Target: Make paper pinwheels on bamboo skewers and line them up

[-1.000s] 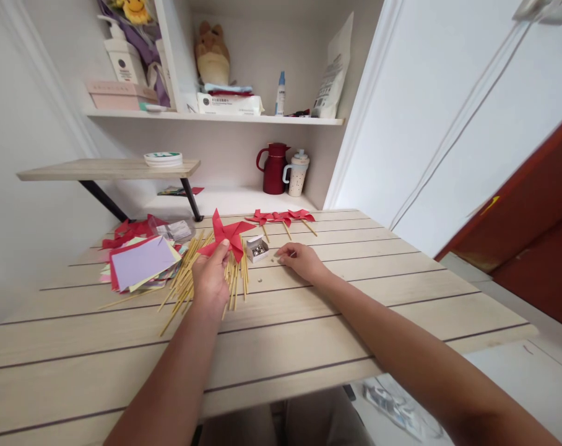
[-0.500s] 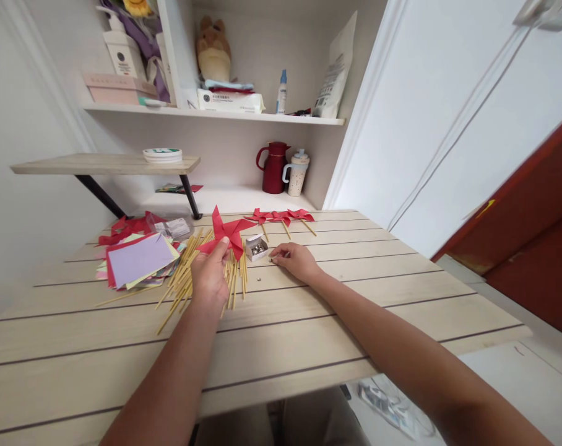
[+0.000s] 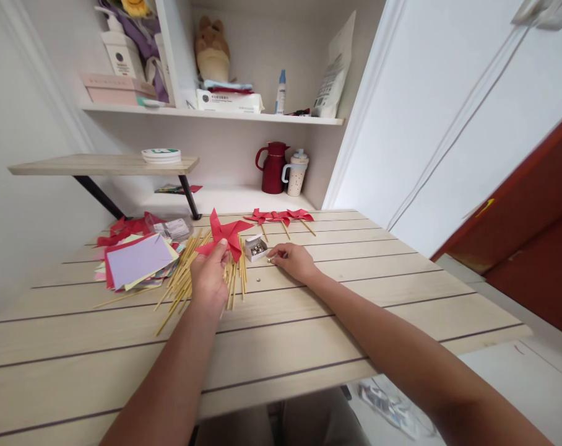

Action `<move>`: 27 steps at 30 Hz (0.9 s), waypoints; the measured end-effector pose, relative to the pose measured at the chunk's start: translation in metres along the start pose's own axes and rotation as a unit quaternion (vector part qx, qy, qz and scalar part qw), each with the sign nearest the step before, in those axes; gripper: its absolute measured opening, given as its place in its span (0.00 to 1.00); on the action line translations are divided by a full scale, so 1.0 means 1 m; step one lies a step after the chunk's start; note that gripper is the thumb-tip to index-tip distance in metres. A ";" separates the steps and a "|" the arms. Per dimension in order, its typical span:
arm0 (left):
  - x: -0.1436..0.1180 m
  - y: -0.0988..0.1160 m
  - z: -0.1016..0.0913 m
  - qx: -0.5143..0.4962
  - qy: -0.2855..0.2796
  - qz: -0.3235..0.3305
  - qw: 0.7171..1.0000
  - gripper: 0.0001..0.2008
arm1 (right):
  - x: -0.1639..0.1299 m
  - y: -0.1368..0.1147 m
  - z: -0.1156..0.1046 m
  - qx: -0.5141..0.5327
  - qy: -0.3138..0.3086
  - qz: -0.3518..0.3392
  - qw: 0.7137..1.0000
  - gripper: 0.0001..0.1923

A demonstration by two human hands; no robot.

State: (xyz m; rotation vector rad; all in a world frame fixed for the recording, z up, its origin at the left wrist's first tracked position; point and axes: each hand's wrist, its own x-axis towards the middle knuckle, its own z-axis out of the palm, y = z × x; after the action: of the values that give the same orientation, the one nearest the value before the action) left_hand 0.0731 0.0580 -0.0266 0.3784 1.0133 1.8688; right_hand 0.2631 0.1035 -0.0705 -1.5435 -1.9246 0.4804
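Note:
My left hand (image 3: 210,275) pinches a red paper pinwheel (image 3: 228,231) near its centre, thumb on top, above a spread of wooden sticks (image 3: 181,282). To its right stands a small open box (image 3: 256,249) of shiny metal thumbtacks. My right hand (image 3: 293,260) rests on the tabletop just right of that box, its fingertips closed on a tiny shiny thumbtack (image 3: 269,259). Another small metal piece (image 3: 258,280) lies on the wood nearer to me. Three red pinwheels on sticks (image 3: 281,217) lie behind the box.
Coloured paper sheets (image 3: 139,260) are stacked at the left, with red paper pieces (image 3: 123,230) and a clear plastic package (image 3: 174,227) behind. A raised wooden shelf (image 3: 99,164) overhangs the back left. A red jug (image 3: 274,167) and a cup (image 3: 298,173) stand at the back.
Both hands hold nearly the same places. The pinwheel has tilted slightly in my left hand, and the right fingertips have shifted a little at the thumbtack.

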 end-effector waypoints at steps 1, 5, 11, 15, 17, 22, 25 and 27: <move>0.000 0.000 0.000 0.002 0.001 -0.002 1.000 0.08 | 0.000 0.000 0.000 0.000 0.000 0.000 1.000 0.07; 0.001 0.000 0.000 0.006 0.000 -0.009 1.000 0.08 | 0.000 0.000 0.001 0.002 0.002 0.001 1.000 0.07; 0.000 0.001 0.001 0.009 0.003 -0.007 1.000 0.09 | -0.001 0.000 0.001 0.012 -0.003 0.000 1.000 0.06; -0.001 0.001 0.001 0.005 0.003 -0.006 1.000 0.09 | -0.001 0.000 0.001 0.017 -0.009 -0.002 1.000 0.06; -0.001 0.001 0.001 0.003 0.006 -0.006 1.000 0.09 | -0.002 -0.001 0.001 0.019 -0.011 -0.004 1.000 0.06; -0.002 0.001 0.000 0.004 0.004 -0.006 1.000 0.09 | -0.002 -0.001 0.000 0.023 -0.013 -0.004 1.000 0.05; -0.003 0.001 0.000 0.004 0.000 -0.009 1.000 0.08 | -0.001 -0.001 0.002 0.025 -0.009 -0.003 1.000 0.05; -0.003 0.001 0.000 0.005 0.000 -0.011 1.000 0.08 | 0.000 -0.001 0.003 0.025 -0.007 -0.002 1.000 0.05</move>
State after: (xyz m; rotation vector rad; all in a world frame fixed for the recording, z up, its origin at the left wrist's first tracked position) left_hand 0.0738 0.0552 -0.0249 0.3715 1.0244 1.8452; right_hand 0.2609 0.1034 -0.0722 -1.5077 -1.9113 0.5345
